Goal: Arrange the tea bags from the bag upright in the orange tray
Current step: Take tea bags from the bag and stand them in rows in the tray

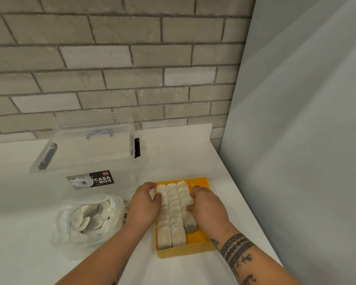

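Note:
The orange tray (183,251) sits on the white table near its right edge. Three rows of white tea bags (175,206) stand upright in it; the right row stops short of the front. My left hand (143,206) grips the left row from the side, fingers and thumb curled on the bags. My right hand (209,207) holds the right row the same way, its thumb against the bags. A clear plastic bag (90,220) with several loose tea bags lies left of the tray.
A clear plastic storage box (90,161) with a black label stands behind the bag, its lid leaning against the brick wall. A grey panel (296,140) rises along the table's right edge (255,223).

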